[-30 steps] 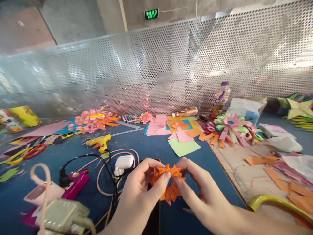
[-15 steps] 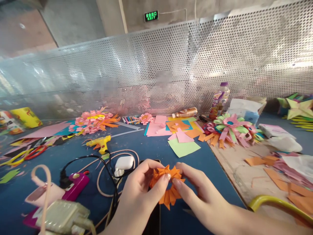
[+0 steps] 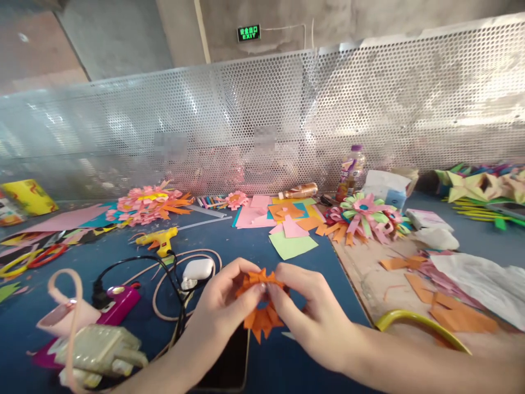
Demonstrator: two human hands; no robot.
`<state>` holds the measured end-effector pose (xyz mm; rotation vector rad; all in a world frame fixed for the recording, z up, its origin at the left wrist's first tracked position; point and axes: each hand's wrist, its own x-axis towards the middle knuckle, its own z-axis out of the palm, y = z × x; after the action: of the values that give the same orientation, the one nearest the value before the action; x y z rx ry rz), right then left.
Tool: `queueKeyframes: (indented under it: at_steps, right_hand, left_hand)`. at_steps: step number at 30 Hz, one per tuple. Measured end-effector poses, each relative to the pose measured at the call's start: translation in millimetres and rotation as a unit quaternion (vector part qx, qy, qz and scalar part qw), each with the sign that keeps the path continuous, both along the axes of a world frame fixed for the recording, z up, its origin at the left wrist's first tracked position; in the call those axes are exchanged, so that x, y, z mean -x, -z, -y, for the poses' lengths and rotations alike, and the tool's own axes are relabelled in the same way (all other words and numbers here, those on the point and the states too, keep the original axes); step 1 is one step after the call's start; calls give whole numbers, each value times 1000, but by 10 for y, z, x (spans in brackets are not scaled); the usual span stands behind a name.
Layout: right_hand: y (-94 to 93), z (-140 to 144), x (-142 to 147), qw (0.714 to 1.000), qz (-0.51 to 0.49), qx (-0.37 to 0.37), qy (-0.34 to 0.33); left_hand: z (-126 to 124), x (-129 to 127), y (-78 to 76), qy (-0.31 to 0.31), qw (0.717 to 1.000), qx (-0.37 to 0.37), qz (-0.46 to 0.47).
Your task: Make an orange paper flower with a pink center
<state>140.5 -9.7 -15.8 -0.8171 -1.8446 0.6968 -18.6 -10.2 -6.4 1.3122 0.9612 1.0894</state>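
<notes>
Fingers of both hands pinch an orange paper flower (image 3: 261,306) just above the near edge of the blue tabletop (image 3: 229,241), roughly at its middle. The left hand (image 3: 223,309) grips the flower's left side between thumb and forefinger, and the right hand (image 3: 305,306) presses thumb and forefinger onto its right side, the fingertips of the two hands nearly meeting over the centre. A dark phone (image 3: 229,361) lies on the tabletop right under the hands. Just left of them sit a white earbud case (image 3: 198,269) and a loop of cable (image 3: 164,273), with a yellow glue gun (image 3: 158,239) farther back. Loose coloured paper sheets (image 3: 287,230) lie beyond the hands toward the far edge.
</notes>
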Motion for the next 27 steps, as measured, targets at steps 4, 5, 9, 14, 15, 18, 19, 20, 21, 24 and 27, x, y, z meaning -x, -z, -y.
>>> queueKeyframes:
  at_steps: [4, 5, 9, 14, 15, 18, 19, 20, 21, 24, 27]
  right_hand:
    - [-247, 3, -101, 997, 72, 25, 24]
    - [-307, 2, -158, 995, 95, 28, 22]
    - [-452, 28, -548, 983, 175, 57, 0]
    - [-364, 236, -1233, 966, 237, 97, 38]
    - [-326, 300, -1350, 963, 245, 106, 47]
    - [-218, 499, -1590, 955, 260, 125, 60]
    - [-190, 559, -1632, 955, 260, 128, 64]
    - [-167, 614, -1658, 956, 257, 127, 69]
    - [-148, 661, -1670, 957, 252, 124, 75]
    - [-110, 757, -1666, 965, 221, 108, 96]
    - [-83, 783, -1648, 972, 182, 93, 112]
  left_hand:
    - [3, -124, -41, 17, 997, 32, 64]
    - [13, -174, -56, 14, 996, 40, 80]
    - [75, -402, -108, 8, 995, 31, 94]
    - [206, -691, -90, 13, 998, 16, 51]
    - [236, -745, -74, 15, 999, 21, 40]
    - [314, -893, -8, 21, 999, 36, 18]
    - [336, -937, 16, 22, 999, 40, 17]
    - [357, -977, 39, 26, 999, 43, 18]
    - [377, -1013, 59, 32, 998, 45, 19]
    - [439, -1095, 86, 48, 998, 43, 12]
    - [494, -1142, 62, 49, 998, 32, -21]
